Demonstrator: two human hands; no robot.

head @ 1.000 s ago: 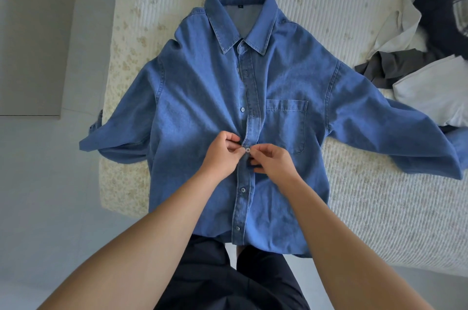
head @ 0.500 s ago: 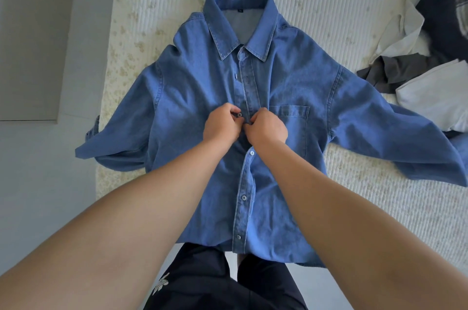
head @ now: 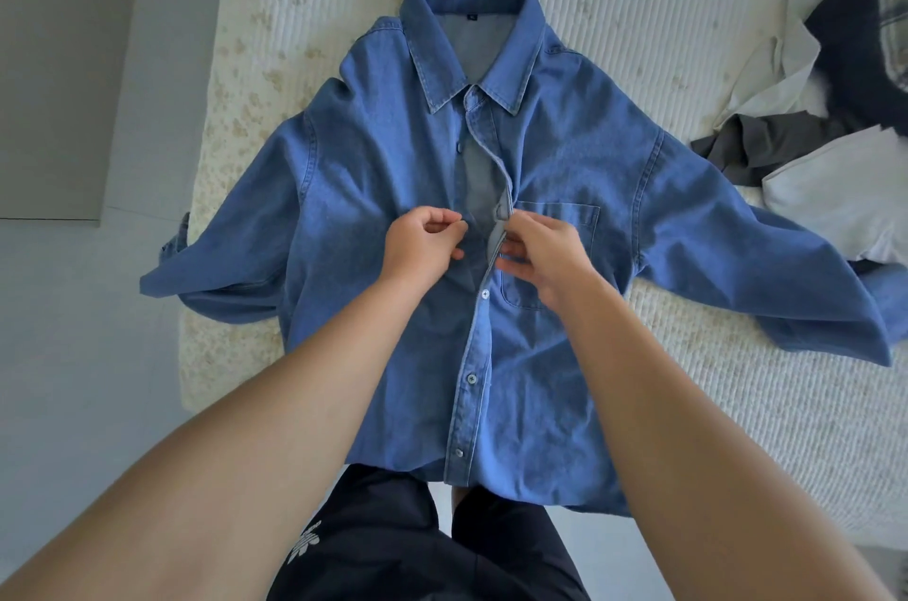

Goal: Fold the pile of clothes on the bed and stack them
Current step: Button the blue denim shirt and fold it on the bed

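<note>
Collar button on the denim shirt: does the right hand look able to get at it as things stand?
Probably yes. The right hand pinches the placket mid-chest on the shirt, and the placket runs bare from there up to the collar. Nothing lies on that stretch. The top button itself is not clearly visible.

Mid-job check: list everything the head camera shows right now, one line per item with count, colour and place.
denim shirt: one, blue, spread face-up on the bed, collar away from the person, lower buttons done up, upper front open
bed cover: one, cream, ribbed, under the shirt
pile of clothes: one heap, white, grey and dark navy pieces, right edge of the bed
floor: pale grey, left of the bed
shorts: dark, bottom centre, worn by the person
left hand: one, fingers curled at the shirt's left front edge
right hand: one, pinching the buttonhole strip beside the chest pocket
</note>
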